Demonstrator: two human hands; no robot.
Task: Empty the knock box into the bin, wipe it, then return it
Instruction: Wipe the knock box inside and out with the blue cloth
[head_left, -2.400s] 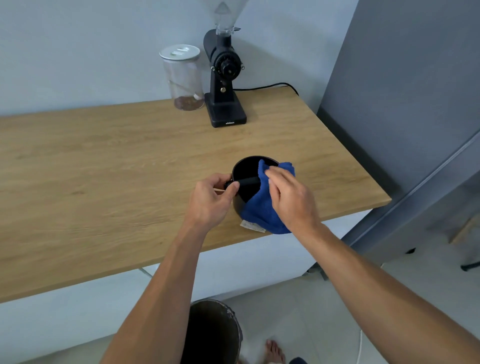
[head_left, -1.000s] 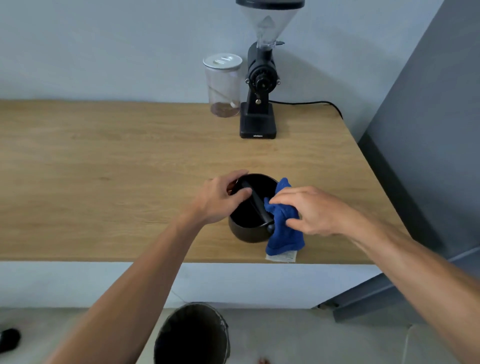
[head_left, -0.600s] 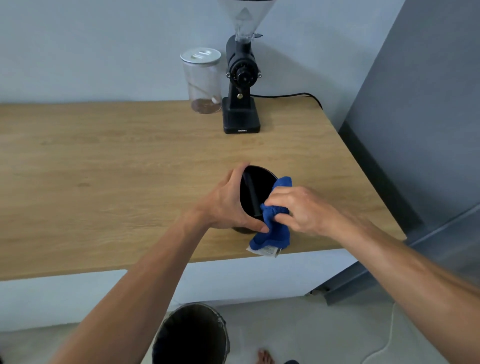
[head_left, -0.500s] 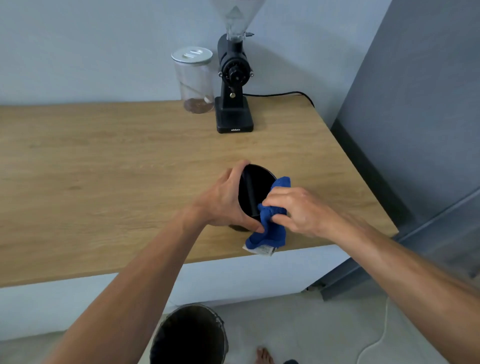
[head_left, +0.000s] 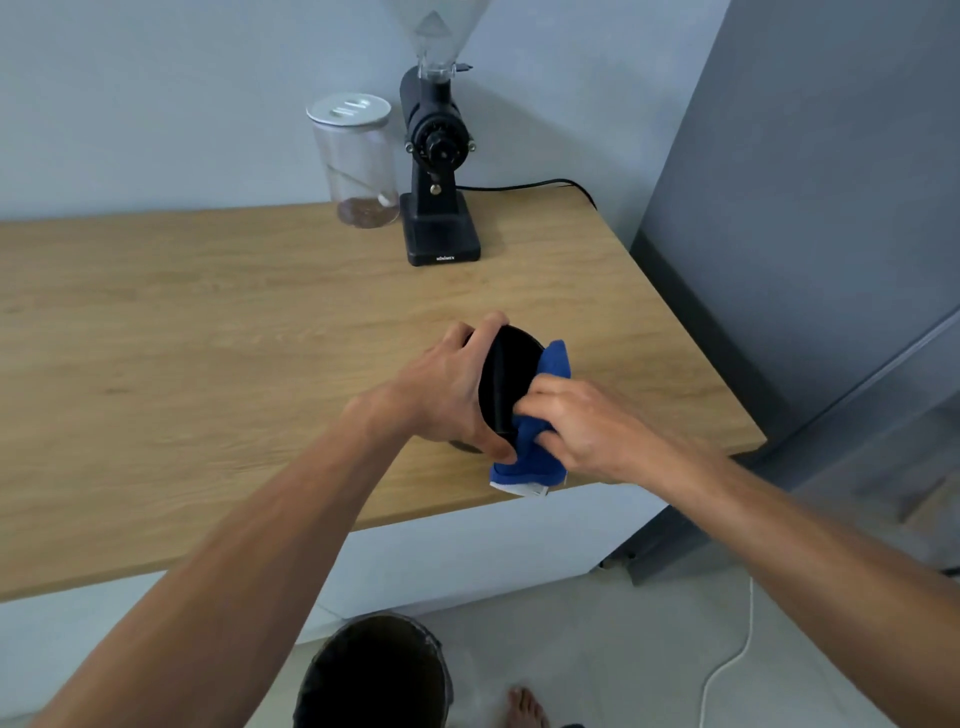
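Observation:
The black round knock box (head_left: 511, 374) is tipped on its side near the front right edge of the wooden counter (head_left: 208, 338), its opening facing right and its knock bar visible across the mouth. My left hand (head_left: 452, 389) wraps around its body from the left. My right hand (head_left: 576, 426) presses a blue cloth (head_left: 535, 452) against the box's rim and into its opening. Part of the cloth hangs over the counter edge. A dark round bin (head_left: 374, 675) stands on the floor below, open at the top.
A black coffee grinder (head_left: 436, 171) with a clear hopper and a clear lidded jar (head_left: 356, 161) stand at the back by the wall. A grey cabinet (head_left: 805, 208) rises on the right. A white cable (head_left: 727, 665) and a bare foot (head_left: 524, 706) are on the floor.
The knock box has gone from upright to tilted on its side, with my left hand shifting from its rim to its body. My right hand has pushed the cloth further into the opening.

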